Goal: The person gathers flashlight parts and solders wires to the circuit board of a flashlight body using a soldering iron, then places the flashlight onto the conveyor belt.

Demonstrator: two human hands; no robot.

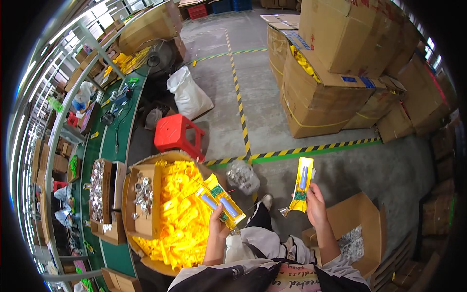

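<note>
My left hand is closed on yellow plastic housings, which look like two held side by side. Blue cylindrical cells and green circuit boards show inside them, and thin wires stick out. In my right hand I grip one more open yellow housing, upright, with a blue cell and a green board in it. A small shiny clear piece hangs at its lower end. Left of my left hand, a large carton of yellow plastic parts stands close by.
An open box of silvery parts rests on the yellow parts. Left runs a green workbench. Ahead are a red stool, a white sack and a clear bag. Stacked cartons stand right; an open carton sits beside me.
</note>
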